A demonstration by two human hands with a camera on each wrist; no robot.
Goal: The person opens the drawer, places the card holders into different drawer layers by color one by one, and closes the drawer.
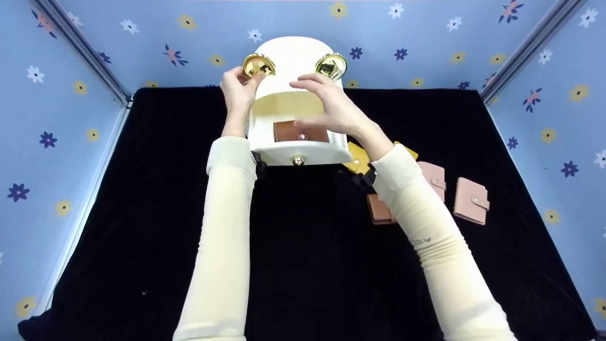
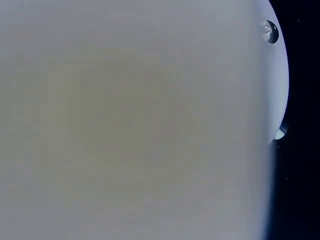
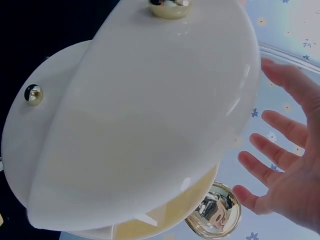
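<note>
On a black cloth (image 1: pixel 293 251) stands a white box (image 1: pixel 293 52), a brown wallet (image 1: pixel 289 132) lying in its open front below the right hand (image 1: pixel 338 109). That hand's fingers are spread and gently curved; its thumb overlaps the wallet's upper edge in the head view, though whether they touch I cannot tell. The left hand (image 1: pixel 238 92) pinches the left gold disc (image 1: pixel 259 61). A pink wallet (image 1: pixel 471 201) lies well apart, rightward.

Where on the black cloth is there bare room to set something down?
Bare cloth lies left of the left sleeve, between it and the right sleeve in front of the white box, and right of the outermost pink wallet. Crowded: right of the box, where yellow, brown and pink wallets lie around the right sleeve.
</note>
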